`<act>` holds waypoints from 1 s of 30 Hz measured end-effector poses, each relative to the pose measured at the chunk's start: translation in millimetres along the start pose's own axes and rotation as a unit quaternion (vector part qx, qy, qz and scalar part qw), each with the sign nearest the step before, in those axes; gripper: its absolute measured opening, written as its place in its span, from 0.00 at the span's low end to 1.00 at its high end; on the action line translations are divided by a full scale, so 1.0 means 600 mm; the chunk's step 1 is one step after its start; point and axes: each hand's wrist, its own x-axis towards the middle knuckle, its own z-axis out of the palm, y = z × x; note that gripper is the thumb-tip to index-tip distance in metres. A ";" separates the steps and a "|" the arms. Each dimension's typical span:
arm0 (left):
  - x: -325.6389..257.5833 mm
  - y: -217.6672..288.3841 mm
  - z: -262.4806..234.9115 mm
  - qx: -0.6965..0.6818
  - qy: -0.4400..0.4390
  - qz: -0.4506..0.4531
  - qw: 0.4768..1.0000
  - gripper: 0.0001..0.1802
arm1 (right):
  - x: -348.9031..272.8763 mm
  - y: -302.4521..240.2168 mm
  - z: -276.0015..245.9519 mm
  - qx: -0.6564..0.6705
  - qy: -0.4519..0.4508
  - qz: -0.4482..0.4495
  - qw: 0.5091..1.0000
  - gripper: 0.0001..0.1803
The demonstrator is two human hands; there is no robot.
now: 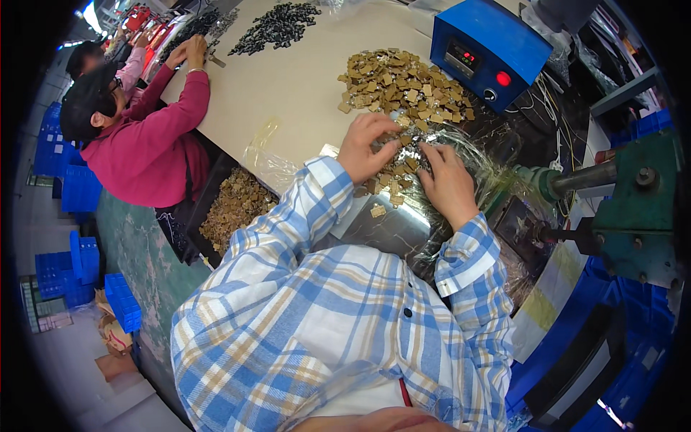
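A heap of small flat brass-coloured metal pieces (403, 83) lies on the table, and a looser scatter of the same pieces (392, 178) runs down between my hands. My left hand (366, 147) is at the left edge of the scatter, fingers bent, with its thumb and index fingertip apart beside the pieces. Facing it from the right, my right hand (450, 183) has its fingertips at the pieces, thumb apart from the index finger. Neither hand visibly grips a piece. Below them is a smooth shiny metal plate (389, 225).
A blue control box (489, 50) with a lit red button stands behind the heap. Green machinery (633, 209) is at right, near crumpled clear plastic (497, 162). A dark bin of brass pieces (237, 209) sits left. A co-worker in magenta (155, 155) handles black parts (277, 27).
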 end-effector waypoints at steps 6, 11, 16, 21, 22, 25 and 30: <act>0.020 -0.013 0.016 0.059 -0.135 0.021 0.989 0.18 | 0.022 0.008 0.011 -0.019 -0.043 0.010 0.999 0.21; -0.001 -0.006 0.007 -0.055 -0.171 -0.020 0.983 0.06 | 0.006 -0.001 -0.002 -0.011 -0.069 0.047 0.996 0.15; -0.026 0.033 0.031 -0.110 -0.166 0.011 0.980 0.05 | -0.019 0.003 -0.016 0.004 -0.089 0.058 0.994 0.14; -0.015 0.064 0.030 -0.073 -0.184 0.042 0.979 0.05 | -0.030 0.012 -0.025 0.034 -0.057 0.056 0.996 0.14; -0.010 0.071 0.025 -0.056 -0.167 0.037 0.984 0.05 | -0.035 0.009 -0.033 0.036 -0.059 0.060 0.996 0.14; -0.010 0.112 0.019 -0.068 -0.078 0.045 0.994 0.09 | -0.028 -0.013 -0.054 0.123 0.151 0.075 0.978 0.15; -0.002 0.262 0.069 -0.127 -0.050 0.183 0.974 0.18 | -0.027 -0.042 -0.109 0.673 0.292 0.217 0.644 0.12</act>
